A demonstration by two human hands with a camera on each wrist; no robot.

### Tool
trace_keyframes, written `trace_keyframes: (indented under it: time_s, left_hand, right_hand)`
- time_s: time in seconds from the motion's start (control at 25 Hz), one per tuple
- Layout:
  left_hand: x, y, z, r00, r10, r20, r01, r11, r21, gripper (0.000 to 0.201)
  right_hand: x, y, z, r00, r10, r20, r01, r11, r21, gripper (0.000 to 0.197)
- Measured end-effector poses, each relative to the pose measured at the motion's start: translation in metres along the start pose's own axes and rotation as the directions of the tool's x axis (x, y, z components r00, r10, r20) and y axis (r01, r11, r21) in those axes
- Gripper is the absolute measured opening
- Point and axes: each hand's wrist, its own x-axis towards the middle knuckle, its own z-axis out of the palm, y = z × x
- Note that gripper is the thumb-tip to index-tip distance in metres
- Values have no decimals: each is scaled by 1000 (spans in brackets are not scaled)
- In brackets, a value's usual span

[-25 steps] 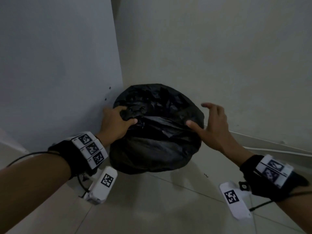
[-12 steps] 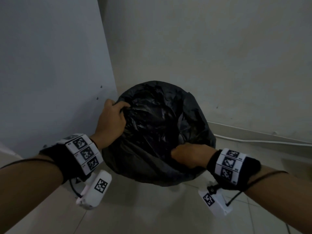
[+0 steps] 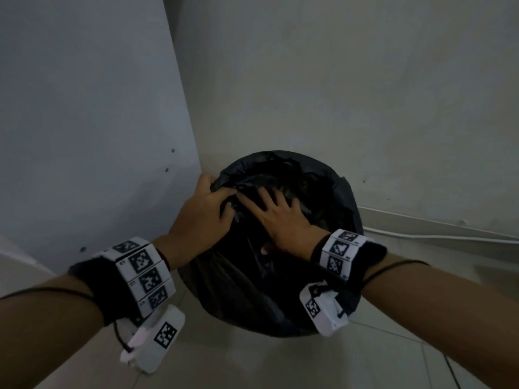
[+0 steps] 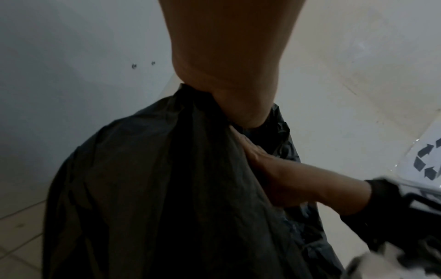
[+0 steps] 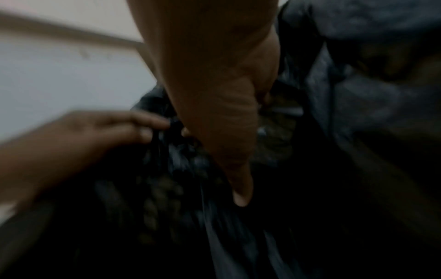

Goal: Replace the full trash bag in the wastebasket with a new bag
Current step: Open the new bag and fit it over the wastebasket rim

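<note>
A black trash bag (image 3: 241,299) lines a round wastebasket in the corner; the basket itself is hidden under the plastic. My left hand (image 3: 207,211) grips a bunched piece of the bag's rim at its upper left edge. My right hand (image 3: 278,220) lies on top of the bag beside the left, fingers spread and straight, thumb pointing back toward me. In the left wrist view the bag (image 4: 167,188) hangs in folds below my palm, with the right hand (image 4: 286,179) against it. The right wrist view is blurred and shows crumpled plastic (image 5: 358,94) and the left hand's fingers (image 5: 107,124).
A grey panel (image 3: 84,136) stands close on the left and a pale wall (image 3: 337,80) behind the basket. A white cable (image 3: 435,235) runs along the baseboard at right. Tiled floor (image 3: 252,360) lies in front. A white surface with a recycling mark (image 4: 427,164) shows at the right.
My right hand left the bag's near rim, moved up beside the left hand and spread its fingers. The left hand kept its grip on the rim.
</note>
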Motion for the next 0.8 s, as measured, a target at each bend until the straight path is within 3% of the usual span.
trace_keyframes:
  time_s: [0.08, 0.16, 0.28, 0.36, 0.44, 0.48, 0.56, 0.64, 0.72, 0.8]
  left_hand:
    - [1, -3, -1, 1000, -23, -7, 23, 1000, 5, 29]
    - [0, -4, -2, 1000, -14, 4, 14, 999, 35, 33]
    - [-4, -6, -5, 999, 20, 50, -24, 996, 80, 40]
    - [-6, -7, -6, 998, 28, 60, -31, 998, 61, 42]
    - [-7, -7, -8, 999, 16, 51, -18, 999, 38, 41]
    - [-6, -7, -8, 999, 10, 50, -12, 999, 37, 41]
    - [-6, -5, -7, 999, 5, 52, -8, 999, 46, 42]
    - [-6, -1, -6, 998, 21, 59, -24, 999, 49, 43]
    - [-6, 2, -6, 997, 25, 70, -29, 998, 51, 45]
    - [-6, 0, -8, 996, 24, 85, -30, 997, 65, 46]
  right_hand:
    - [-10, -6, 22, 989, -22, 148, 31, 998, -55, 136]
    - [-24, 1, 41, 921, -38, 387, 71, 995, -71, 131]
    - [-38, 23, 52, 853, 0, 523, 36, 998, -58, 115]
    - [-40, 26, 43, 877, 7, 481, -11, 1000, 6, 94]
    - [-32, 20, 35, 969, -76, 235, 50, 992, 117, 58]
    - [-27, 15, 31, 980, -136, 144, 117, 984, 134, 48]
    - [-15, 5, 32, 946, -248, 208, 232, 968, 97, 55]
    - [-4, -9, 37, 872, -278, 404, 281, 958, 52, 78]
    - [3, -22, 40, 818, -293, 495, 330, 944, 13, 104]
    - [6, -30, 41, 820, -289, 495, 351, 935, -36, 127]
